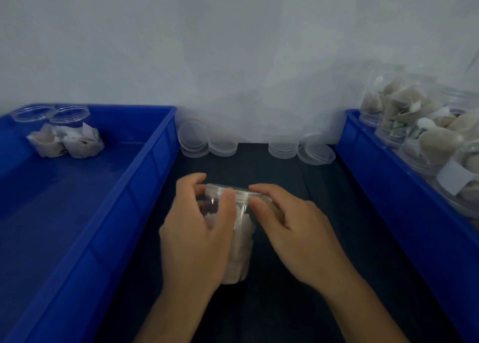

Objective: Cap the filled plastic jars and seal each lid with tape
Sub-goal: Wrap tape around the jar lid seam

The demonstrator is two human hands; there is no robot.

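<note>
Head view shows your left hand (197,228) wrapped around the upright filled jar (239,241) on the dark worktop (298,177), while your right hand (290,223) curls its fingers (259,208) on the lid (233,188) directly above, axis vertical.

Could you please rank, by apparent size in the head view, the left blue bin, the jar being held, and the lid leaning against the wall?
1. Left blue bin
2. Held jar, nearest the camera
3. Leaning lid, farthest away, so possibly understated

2 blue bins (145,177) (368,161) flank a dark tabletop (280,177) before a pale wall (233,44).
</note>
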